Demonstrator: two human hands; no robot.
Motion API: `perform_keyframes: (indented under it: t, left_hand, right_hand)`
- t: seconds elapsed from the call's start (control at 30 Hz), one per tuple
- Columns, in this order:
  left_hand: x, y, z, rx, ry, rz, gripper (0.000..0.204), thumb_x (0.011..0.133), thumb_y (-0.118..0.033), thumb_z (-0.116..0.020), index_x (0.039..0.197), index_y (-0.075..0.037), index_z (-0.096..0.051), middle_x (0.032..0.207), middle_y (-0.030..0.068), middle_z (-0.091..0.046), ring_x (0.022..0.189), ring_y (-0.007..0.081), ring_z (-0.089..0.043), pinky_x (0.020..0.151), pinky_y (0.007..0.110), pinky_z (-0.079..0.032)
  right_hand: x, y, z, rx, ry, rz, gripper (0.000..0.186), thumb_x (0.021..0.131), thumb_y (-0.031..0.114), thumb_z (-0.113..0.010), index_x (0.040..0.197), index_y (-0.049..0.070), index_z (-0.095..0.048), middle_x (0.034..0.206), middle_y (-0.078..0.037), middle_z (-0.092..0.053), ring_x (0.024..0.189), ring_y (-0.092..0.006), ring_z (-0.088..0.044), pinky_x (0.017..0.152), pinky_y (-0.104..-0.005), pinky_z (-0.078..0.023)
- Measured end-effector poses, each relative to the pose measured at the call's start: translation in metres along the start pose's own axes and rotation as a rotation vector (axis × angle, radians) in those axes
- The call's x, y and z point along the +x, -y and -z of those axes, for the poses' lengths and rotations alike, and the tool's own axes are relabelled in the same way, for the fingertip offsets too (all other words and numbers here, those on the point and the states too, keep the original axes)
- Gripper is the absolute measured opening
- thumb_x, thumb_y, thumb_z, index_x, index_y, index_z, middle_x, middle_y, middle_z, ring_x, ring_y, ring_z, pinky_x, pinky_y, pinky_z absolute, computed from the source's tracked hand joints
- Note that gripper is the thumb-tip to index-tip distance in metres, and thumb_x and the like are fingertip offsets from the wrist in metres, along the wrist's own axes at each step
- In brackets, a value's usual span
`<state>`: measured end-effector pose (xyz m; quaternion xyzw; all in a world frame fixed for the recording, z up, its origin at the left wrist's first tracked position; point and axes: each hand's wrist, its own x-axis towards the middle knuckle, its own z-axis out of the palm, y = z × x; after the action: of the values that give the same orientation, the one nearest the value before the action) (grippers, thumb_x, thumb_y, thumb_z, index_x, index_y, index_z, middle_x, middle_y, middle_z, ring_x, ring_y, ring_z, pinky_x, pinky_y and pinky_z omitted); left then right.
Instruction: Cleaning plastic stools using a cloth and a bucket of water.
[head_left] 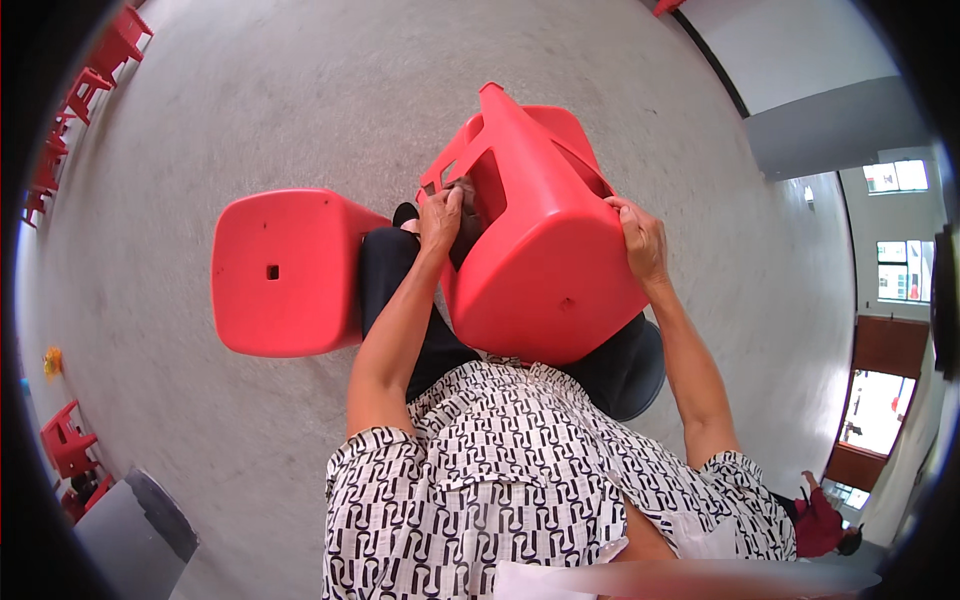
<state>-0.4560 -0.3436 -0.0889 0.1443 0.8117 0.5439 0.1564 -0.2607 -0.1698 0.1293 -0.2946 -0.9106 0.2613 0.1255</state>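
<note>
In my remote view, red plastic stool (545, 285) tilted over the lap (612, 368), right hand (643, 242) with fingers clasping its seat edge, left hand (438, 218) with fingers pinching brownish cloth (468, 208) at its legs, second stool (275, 305) upright on grey floor (270, 110) at left.

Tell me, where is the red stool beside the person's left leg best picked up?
Probably by the far and near edges of its seat, from above: the stool stands upright, seat up, both edges look uncovered, and the left leg crowds its right side.
</note>
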Motion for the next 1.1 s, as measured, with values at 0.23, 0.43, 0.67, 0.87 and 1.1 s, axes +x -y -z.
perform_keyframes:
  t: [0.23, 0.43, 0.67, 0.87, 1.1]
  left_hand:
    - [0.054, -0.045, 0.009, -0.309, 0.127, -0.288, 0.029, 0.093, -0.027, -0.061, 0.11, -0.006, -0.072, 0.091, 0.0182, -0.069, 0.085, 0.0342, -0.068, 0.077, 0.041, -0.05]
    - [0.028, -0.059, 0.014, -0.013, 0.096, -0.557, 0.03, 0.092, -0.021, -0.062, 0.12, -0.012, -0.068, 0.105, 0.0121, -0.066, 0.099, 0.036, -0.065, 0.083, 0.045, -0.05]
    - [0.069, -0.044, 0.01, 0.07, 0.144, -0.51, 0.03, 0.091, -0.018, -0.061, 0.12, -0.014, -0.067, 0.106, 0.0111, -0.066, 0.1, 0.036, -0.064, 0.082, 0.045, -0.051]
    - [0.01, -0.076, 0.033, -0.018, 0.183, -0.516, 0.028, 0.09, -0.017, -0.062, 0.117, -0.013, -0.069, 0.111, 0.0095, -0.067, 0.103, 0.0343, -0.065, 0.083, 0.044, -0.051]
    - [0.048, -0.055, 0.006, 0.026, 0.227, -0.507, 0.031, 0.09, -0.019, -0.063, 0.12, -0.014, -0.069, 0.115, 0.0096, -0.068, 0.106, 0.0336, -0.065, 0.086, 0.044, -0.051]
  right_hand:
    - [0.013, 0.0, -0.014, 0.009, -0.025, 0.098, 0.047, 0.096, 0.034, -0.039, 0.104, 0.001, -0.071, 0.094, -0.024, -0.068, 0.088, -0.0372, -0.068, 0.078, -0.0409, -0.051]
    - [0.006, 0.004, -0.002, -0.034, -0.006, 0.014, 0.046, 0.096, 0.033, -0.038, 0.105, 0.002, -0.071, 0.089, -0.025, -0.067, 0.084, -0.0383, -0.068, 0.076, -0.0427, -0.05]
    - [0.003, 0.007, -0.005, 0.001, -0.044, 0.125, 0.047, 0.096, 0.033, -0.038, 0.105, 0.001, -0.071, 0.087, -0.025, -0.067, 0.082, -0.0373, -0.068, 0.075, -0.0412, -0.05]
    - [0.002, 0.003, 0.005, -0.043, 0.018, -0.035, 0.048, 0.096, 0.033, -0.038, 0.104, -0.001, -0.07, 0.083, -0.024, -0.067, 0.081, -0.0343, -0.069, 0.077, -0.0396, -0.051]
    - [0.007, -0.005, 0.003, 0.017, -0.011, 0.062, 0.048, 0.096, 0.034, -0.038, 0.104, 0.0, -0.07, 0.082, -0.023, -0.067, 0.079, -0.0319, -0.069, 0.074, -0.0382, -0.051]
